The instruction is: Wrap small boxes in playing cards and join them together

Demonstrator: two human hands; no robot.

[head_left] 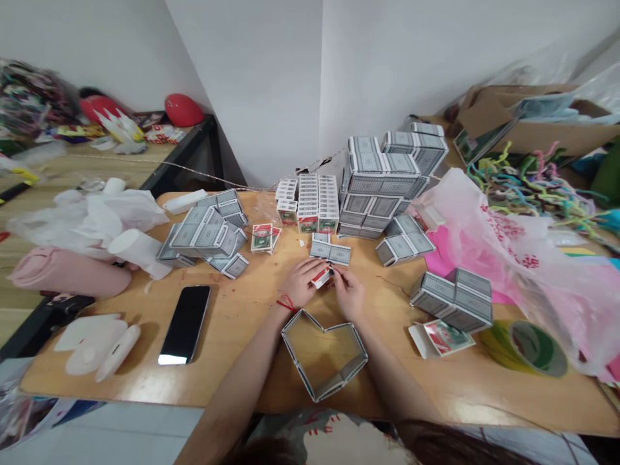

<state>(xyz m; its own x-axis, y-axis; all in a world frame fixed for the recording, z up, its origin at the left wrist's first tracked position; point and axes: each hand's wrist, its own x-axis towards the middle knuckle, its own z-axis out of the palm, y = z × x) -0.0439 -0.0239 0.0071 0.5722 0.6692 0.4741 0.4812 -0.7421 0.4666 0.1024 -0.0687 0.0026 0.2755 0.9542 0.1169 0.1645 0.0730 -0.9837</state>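
Observation:
Near the table's middle, my left hand (304, 284) is closed around a small red and white card box (321, 278). My right hand (347, 289) pinches the right end of the same box. A red string circles my left wrist. Between my forearms lies a heart-shaped frame (314, 395) of grey-patterned card boxes joined edge to edge. Just beyond my fingers sit a few grey-patterned boxes (336, 254). Further back, several rows of white card boxes (317, 194) stand together, with a pair of red and green card boxes (262, 237) to their left.
Stacks of grey-patterned boxes rise at back right (378, 174) and left (206, 229). A black phone (185, 323) and a white hinged case (99, 349) lie left. Yellow tape (526, 347), an opened card box (440, 338) and a plastic bag (508, 226) are right.

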